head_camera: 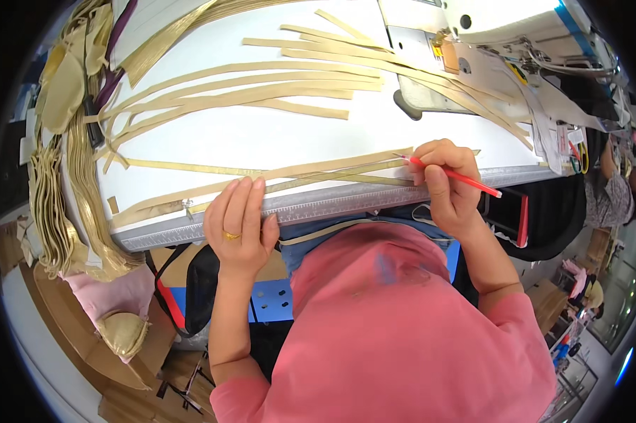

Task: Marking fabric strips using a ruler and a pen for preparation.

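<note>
My left hand (pixel 236 230), with a gold ring on one finger, lies with its fingers stretched out and pressed down near the table's front edge. Its fingertips touch a flat beige fabric strip (pixel 328 165), and the palm covers part of the ruler scale (pixel 349 202) along that edge. My right hand (pixel 453 185) grips a slim red pen (pixel 474 183). The pen's tip is at the strip's right end; whether it touches cannot be told. Shinier gold strips (pixel 191 166) cross beneath the beige one.
More beige strips (pixel 275 76) lie farther back, some reaching the white sewing machine (pixel 513 21) at back right. Bundled gold fabric (pixel 80 185) hangs over the left end. Scissors with yellow handles (pixel 584 158) lie at the right end. A black screwdriver-like handle (pixel 92 124) rests at left.
</note>
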The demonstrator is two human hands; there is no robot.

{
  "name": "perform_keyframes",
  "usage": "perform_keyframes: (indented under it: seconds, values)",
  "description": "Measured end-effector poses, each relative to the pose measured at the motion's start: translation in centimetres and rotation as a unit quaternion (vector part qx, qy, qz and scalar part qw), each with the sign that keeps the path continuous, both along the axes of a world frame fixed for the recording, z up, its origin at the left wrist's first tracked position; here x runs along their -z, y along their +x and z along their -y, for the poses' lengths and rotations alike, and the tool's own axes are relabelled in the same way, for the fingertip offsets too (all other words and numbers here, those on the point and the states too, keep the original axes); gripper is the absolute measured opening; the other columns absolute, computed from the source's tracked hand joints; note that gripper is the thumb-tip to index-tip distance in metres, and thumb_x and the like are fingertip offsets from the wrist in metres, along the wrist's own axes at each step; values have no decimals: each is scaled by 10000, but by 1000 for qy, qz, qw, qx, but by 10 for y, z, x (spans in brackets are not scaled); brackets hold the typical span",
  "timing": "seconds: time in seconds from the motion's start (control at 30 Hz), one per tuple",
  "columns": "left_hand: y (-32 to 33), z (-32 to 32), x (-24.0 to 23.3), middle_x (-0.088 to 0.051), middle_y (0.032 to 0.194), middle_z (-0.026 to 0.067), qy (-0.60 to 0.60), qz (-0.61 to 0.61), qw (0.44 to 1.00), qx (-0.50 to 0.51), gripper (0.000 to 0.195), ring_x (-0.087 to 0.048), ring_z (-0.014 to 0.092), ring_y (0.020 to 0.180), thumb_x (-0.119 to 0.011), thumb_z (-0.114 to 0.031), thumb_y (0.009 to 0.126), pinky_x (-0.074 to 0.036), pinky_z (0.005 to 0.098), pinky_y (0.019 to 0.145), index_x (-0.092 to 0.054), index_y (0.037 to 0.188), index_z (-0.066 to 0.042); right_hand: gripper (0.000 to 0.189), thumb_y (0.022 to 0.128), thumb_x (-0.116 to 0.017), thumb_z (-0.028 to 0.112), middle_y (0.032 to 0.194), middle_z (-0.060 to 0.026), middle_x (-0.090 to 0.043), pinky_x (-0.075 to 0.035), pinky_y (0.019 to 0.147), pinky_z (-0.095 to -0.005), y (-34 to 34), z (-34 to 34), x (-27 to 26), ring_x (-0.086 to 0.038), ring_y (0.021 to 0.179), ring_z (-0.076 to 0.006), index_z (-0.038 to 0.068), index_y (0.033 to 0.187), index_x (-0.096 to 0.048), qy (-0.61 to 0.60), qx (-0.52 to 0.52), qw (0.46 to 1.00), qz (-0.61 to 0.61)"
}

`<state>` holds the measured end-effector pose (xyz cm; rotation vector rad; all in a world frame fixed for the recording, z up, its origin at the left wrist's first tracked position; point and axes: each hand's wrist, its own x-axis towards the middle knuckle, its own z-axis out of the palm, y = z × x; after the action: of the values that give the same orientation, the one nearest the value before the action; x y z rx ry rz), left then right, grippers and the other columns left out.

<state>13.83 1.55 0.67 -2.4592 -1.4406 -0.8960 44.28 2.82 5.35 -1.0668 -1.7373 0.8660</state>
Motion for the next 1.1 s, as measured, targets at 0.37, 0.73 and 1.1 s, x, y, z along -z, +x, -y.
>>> perform_keyframes:
  seconds: [0.37,0.73,1.1]
  values:
    - [8,-3,-1,-594,1210,78,-1,-6,1000,3,349,-562,257,1110,-540,-260,932,-456,385,887,-660,1190,-57,46,910,-583,-15,862,-138,-611,-472,621,-294,2,-9,6,-588,699,-230,-23,954,-571,48,37,997,39]
    - [6,-2,-1,-588,1220,73,-1,-15,1000,-1,354,-557,252,1119,-538,-265,932,-448,382,903,-659,1195,-62,54,937,-527,-34,862,-130,-584,-463,681,-275,3,-13,1,-563,754,-184,-18,988,-535,47,-11,995,83]
    - [6,-1,-3,-585,1225,71,-1,-18,1000,-3,356,-554,253,1124,-537,-265,933,-447,382,898,-658,1198,-61,57,878,-612,-32,853,-137,-600,-476,660,-312,-4,-22,-33,-584,717,-253,-14,907,-566,-39,-19,977,209]
